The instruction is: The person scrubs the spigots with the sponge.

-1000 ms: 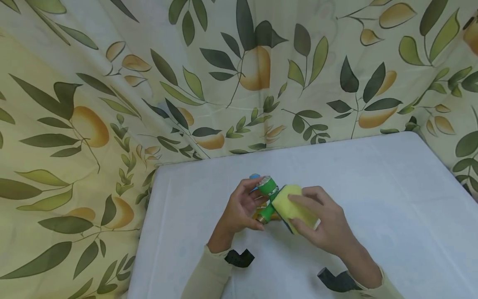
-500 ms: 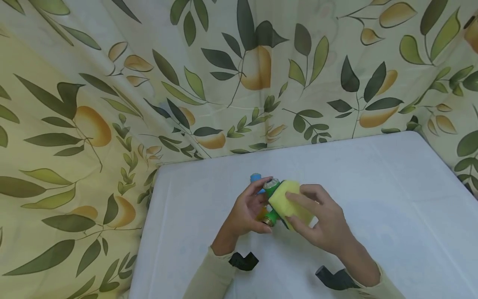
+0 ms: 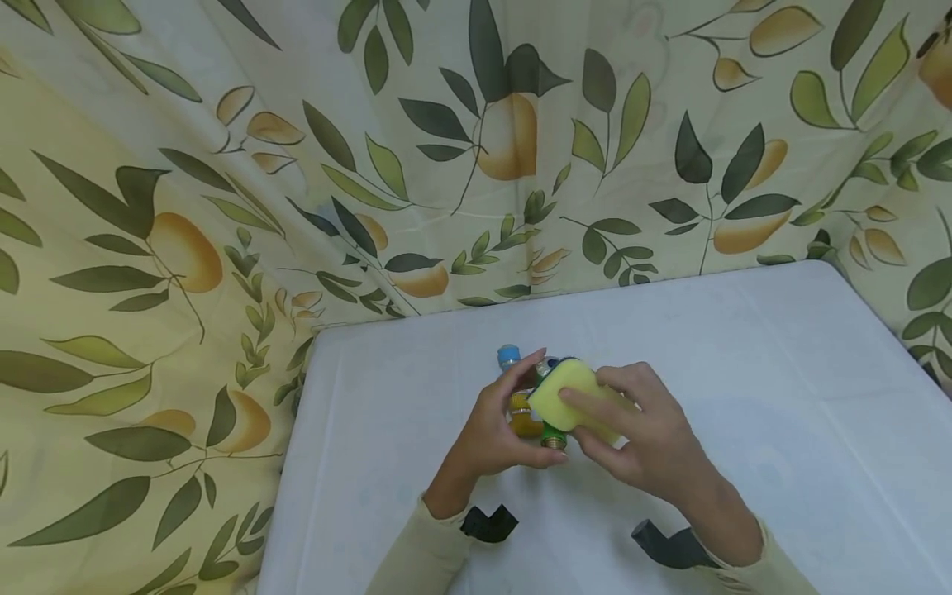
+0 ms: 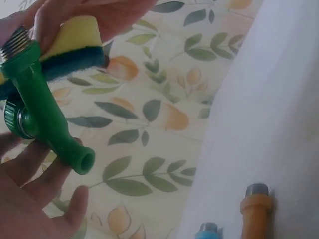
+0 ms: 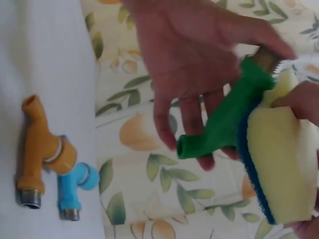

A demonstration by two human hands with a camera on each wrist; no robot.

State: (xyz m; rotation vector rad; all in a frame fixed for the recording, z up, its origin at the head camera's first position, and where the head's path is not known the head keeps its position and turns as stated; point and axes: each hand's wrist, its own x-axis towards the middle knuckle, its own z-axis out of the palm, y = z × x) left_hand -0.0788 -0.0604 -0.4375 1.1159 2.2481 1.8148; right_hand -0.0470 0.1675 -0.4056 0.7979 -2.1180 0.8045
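Observation:
My left hand (image 3: 487, 430) holds a green plastic tap (image 4: 45, 107) by its ends, the thumb at the metal threaded inlet and the fingers along the spout side. In my right hand (image 3: 654, 438) is a yellow sponge (image 3: 573, 392) with a dark blue-green scouring side, pinched between thumb and fingers. That scouring side lies against the tap's body in the right wrist view. From the head view the sponge hides most of the green tap, with the threaded end showing below. Both hands are raised over the table.
An orange tap (image 5: 37, 144) and a smaller blue tap (image 5: 71, 191) lie side by side on the white-covered table (image 3: 387, 397), beyond my left hand. A curtain (image 3: 595, 165) printed with leaves and fruit hangs behind the table's far edge.
The green tap and left hand have shifted slightly right, and the tap has turned more upright. The sponge has moved slightly left across the tap, covering more of it.

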